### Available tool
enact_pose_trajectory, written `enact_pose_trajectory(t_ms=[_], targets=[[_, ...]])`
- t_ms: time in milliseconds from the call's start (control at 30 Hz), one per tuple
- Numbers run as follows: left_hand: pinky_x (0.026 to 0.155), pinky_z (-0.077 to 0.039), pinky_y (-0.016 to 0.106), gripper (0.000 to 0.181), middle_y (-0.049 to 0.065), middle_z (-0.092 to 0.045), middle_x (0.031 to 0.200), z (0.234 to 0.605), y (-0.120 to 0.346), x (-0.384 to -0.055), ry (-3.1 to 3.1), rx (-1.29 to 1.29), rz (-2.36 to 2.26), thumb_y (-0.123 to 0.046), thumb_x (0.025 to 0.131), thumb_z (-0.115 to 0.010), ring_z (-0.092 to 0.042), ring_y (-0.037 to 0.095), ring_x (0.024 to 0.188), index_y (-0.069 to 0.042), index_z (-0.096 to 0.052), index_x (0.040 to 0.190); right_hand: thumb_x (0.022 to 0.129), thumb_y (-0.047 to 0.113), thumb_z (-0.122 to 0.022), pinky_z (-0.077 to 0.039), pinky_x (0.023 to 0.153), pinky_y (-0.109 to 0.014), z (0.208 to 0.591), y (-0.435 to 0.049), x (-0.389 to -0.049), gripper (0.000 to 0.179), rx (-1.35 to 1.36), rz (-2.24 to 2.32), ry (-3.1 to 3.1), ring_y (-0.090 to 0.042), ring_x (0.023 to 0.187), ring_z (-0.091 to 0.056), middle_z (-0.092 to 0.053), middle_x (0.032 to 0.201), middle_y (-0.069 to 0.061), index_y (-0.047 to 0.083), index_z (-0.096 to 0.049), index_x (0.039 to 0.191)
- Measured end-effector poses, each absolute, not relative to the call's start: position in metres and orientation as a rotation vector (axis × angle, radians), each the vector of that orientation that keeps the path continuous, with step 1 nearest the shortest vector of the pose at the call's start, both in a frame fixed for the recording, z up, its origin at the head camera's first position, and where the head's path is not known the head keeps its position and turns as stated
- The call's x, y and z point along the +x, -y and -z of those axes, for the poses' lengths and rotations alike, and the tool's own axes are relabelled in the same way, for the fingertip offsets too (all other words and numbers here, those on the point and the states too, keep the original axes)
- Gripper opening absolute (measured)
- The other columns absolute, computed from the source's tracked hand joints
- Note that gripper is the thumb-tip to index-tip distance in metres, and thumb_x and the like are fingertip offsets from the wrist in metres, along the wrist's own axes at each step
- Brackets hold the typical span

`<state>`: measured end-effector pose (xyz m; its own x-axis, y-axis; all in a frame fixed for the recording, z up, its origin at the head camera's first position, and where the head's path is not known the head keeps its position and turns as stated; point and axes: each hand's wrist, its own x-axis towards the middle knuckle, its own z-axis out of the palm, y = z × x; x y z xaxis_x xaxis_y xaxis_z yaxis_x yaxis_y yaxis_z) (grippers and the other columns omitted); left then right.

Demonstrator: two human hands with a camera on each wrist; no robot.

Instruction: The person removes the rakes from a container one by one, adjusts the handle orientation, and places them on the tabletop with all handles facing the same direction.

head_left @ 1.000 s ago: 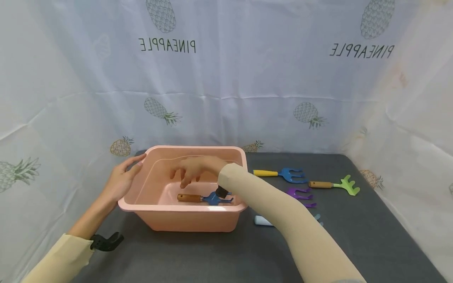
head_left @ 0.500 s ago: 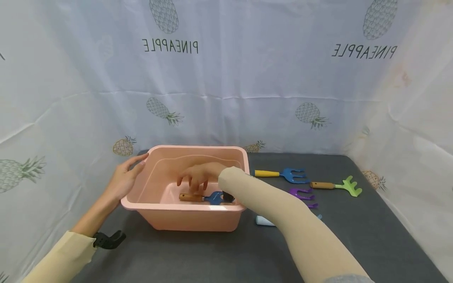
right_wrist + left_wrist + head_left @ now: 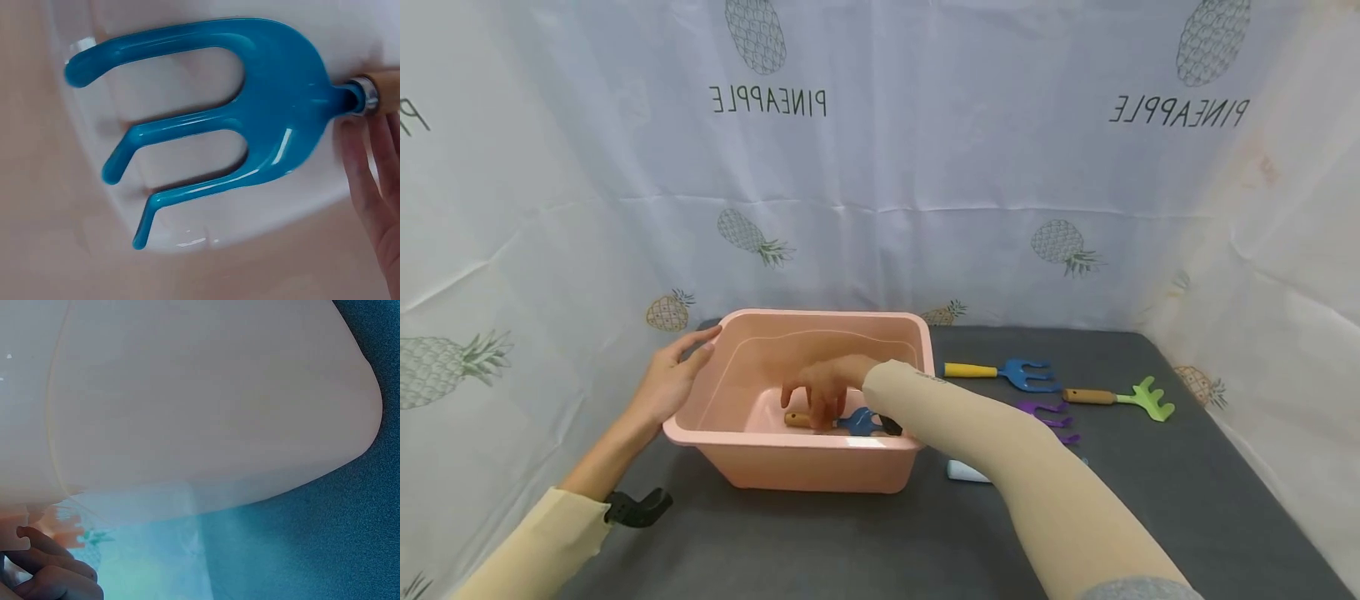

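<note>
A pink plastic tub [image 3: 797, 462] stands on the dark table. My left hand [image 3: 662, 379] holds its left rim; curled fingers [image 3: 62, 575] show at the corner of the left wrist view. On the tub's floor lies a blue hand fork [image 3: 859, 421] with a wooden handle. My right hand [image 3: 827, 387] reaches down over that handle with its fingers apart. In the right wrist view, the fork's three blue tines [image 3: 175, 128] point left, and my fingertips [image 3: 353, 140] are at the handle beside the metal collar. The thumb's contact is hidden.
Right of the tub lie a blue fork with a yellow handle [image 3: 972, 370], a green rake with a wooden handle [image 3: 1090, 397], a purple fork [image 3: 1045, 410] and a pale blue handle [image 3: 967, 472], partly behind my right forearm. A pineapple-print curtain [image 3: 880, 167] hangs behind.
My right hand has come down inside the tub, from above the hand fork to its wooden handle. The left hand stays on the rim. The head view has shifted slightly.
</note>
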<state>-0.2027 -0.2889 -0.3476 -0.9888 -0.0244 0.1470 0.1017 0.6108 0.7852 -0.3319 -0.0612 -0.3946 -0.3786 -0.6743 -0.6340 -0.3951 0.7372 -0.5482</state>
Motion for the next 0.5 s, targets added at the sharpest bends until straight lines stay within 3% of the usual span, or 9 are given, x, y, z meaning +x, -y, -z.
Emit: enact_pose_trajectory(t_ms=[267,500], targets=[[0.084,-0.045,0.018,0.054,0.016,-0.033,0.155,0.3502,0.2892,-0.2038,2.691,-0.064,1.325,-0.048,0.102,-0.038,-0.046,0.040,0.130,-0.020,-0.040,0.148,0.074,0.000,-0.079,-0.059,0.071,-0.036,0.4009,0.0591,-0.3267,0.062,-0.856,0.344,-2.029,-0.021,0.081,-0.063,-0.060,0.092,-0.010,0.035,-0.054,0.118],[0.078,-0.042,0.009,0.054,0.015,-0.034,0.154,0.3504,0.2886,-0.2052,2.678,-0.062,1.338,-0.047,0.102,-0.039,-0.047,0.037,0.129,-0.018,-0.041,0.147,0.074,-0.009,-0.073,-0.059,0.070,-0.035,0.4005,0.0592,-0.3260,0.065,-0.895,0.309,-2.086,-0.020,0.081,-0.061,-0.055,0.103,-0.006,0.035,-0.056,0.118]])
